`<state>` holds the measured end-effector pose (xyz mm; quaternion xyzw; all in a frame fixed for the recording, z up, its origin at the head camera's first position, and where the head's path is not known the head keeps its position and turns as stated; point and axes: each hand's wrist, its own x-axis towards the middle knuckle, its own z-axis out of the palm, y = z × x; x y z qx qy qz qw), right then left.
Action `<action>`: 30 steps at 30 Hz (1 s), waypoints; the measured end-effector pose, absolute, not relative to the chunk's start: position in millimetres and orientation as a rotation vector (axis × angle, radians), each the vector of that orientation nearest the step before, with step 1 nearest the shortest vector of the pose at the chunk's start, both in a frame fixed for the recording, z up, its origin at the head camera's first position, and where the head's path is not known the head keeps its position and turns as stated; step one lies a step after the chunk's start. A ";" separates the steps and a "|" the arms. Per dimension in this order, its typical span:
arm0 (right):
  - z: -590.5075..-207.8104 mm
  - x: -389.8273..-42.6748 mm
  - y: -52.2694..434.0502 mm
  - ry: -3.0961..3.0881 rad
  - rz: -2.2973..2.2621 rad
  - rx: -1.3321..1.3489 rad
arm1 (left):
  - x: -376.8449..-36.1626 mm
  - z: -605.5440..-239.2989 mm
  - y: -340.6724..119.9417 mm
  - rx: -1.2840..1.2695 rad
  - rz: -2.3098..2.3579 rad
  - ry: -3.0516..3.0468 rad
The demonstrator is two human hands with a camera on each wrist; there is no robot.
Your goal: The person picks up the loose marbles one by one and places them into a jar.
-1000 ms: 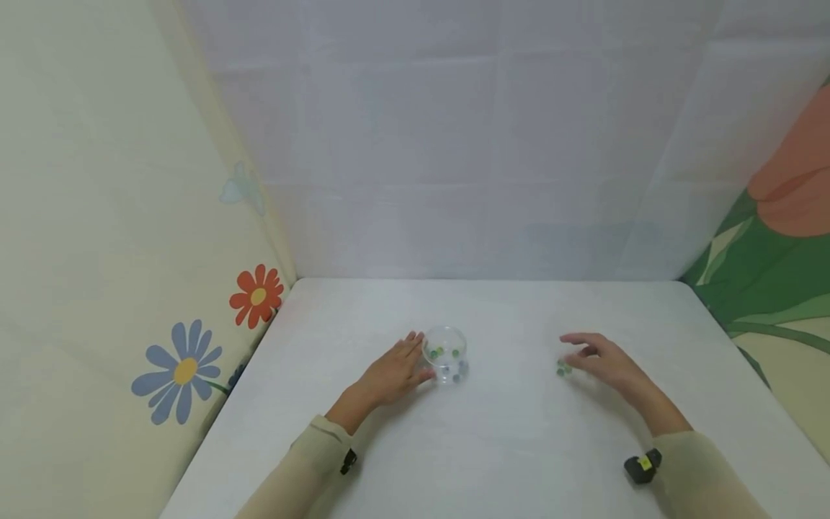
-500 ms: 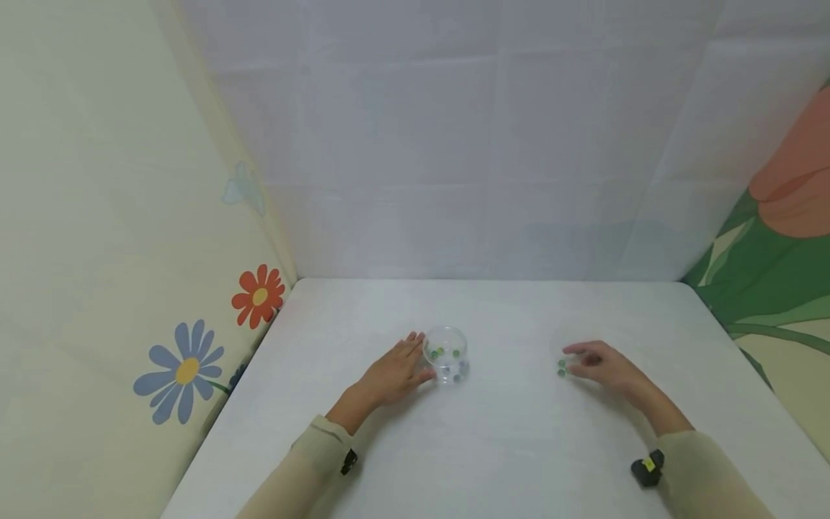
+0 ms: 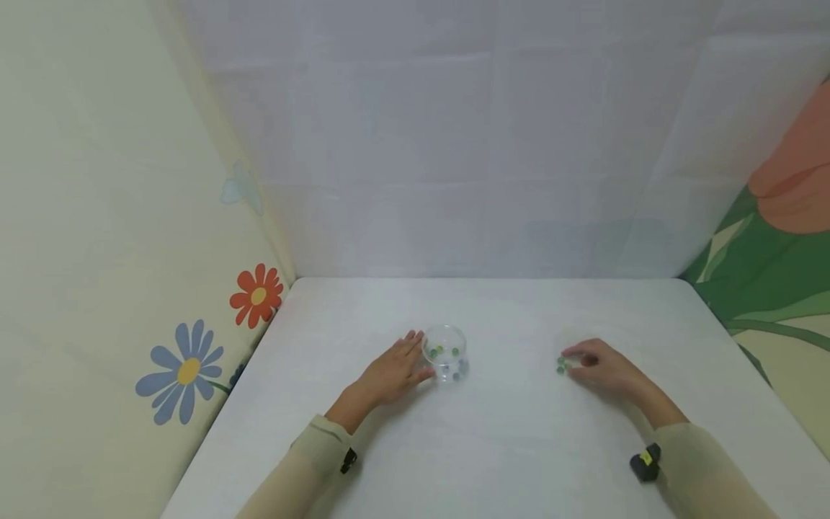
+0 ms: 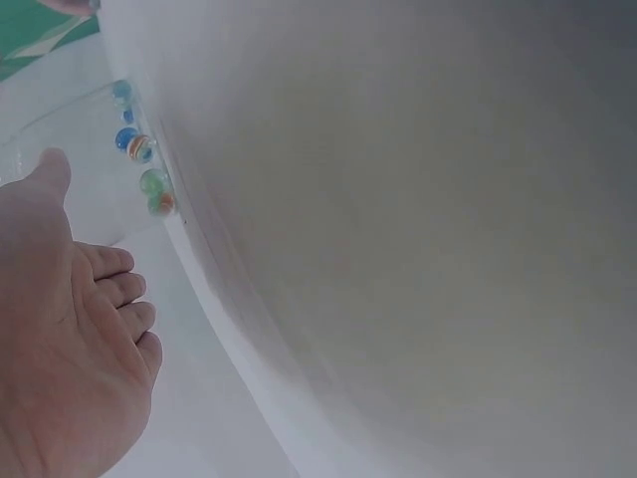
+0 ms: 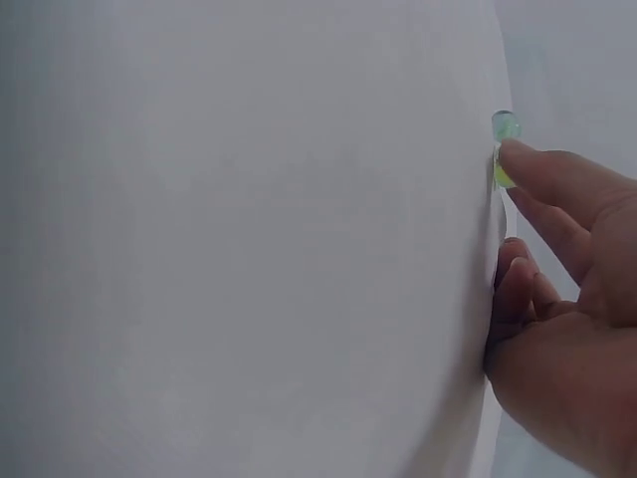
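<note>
A clear round container [image 3: 444, 346] with several glass marbles [image 4: 139, 148] at its bottom stands near the table's middle; blue, green and orange-swirled ones show. Beside its left side rests my left hand [image 3: 392, 371], fingers extended and thumb toward the near side of the container. In the left wrist view, that hand [image 4: 75, 339] has its palm visible and holds nothing. Off to the right, my right hand [image 3: 606, 369] pinches at a small group of green marbles [image 3: 560, 370] on the table. Its thumb covers part of a yellow-green marble [image 5: 505, 176] in the right wrist view.
The white table [image 3: 506, 447] carries the container and the loose marbles. A pale cloth wall [image 3: 480, 158] rises behind its far edge. Flower-printed cloths [image 3: 188, 371] hang along the left and right sides.
My right hand has lowered, and its thumb and index finger have drawn in round the loose marbles. The left hand and the container keep their places.
</note>
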<state>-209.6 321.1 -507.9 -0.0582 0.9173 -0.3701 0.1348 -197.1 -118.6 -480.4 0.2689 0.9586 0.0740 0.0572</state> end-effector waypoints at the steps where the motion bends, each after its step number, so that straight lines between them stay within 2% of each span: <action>1: -508.3 -210.7 320.6 2.666 -1.064 -0.170 | -197.2 -480.6 -118.8 0.817 0.226 2.910; 30: -510.0 -211.2 313.6 2.712 -1.014 -0.002 | -195.0 -479.9 -118.1 0.819 0.210 2.902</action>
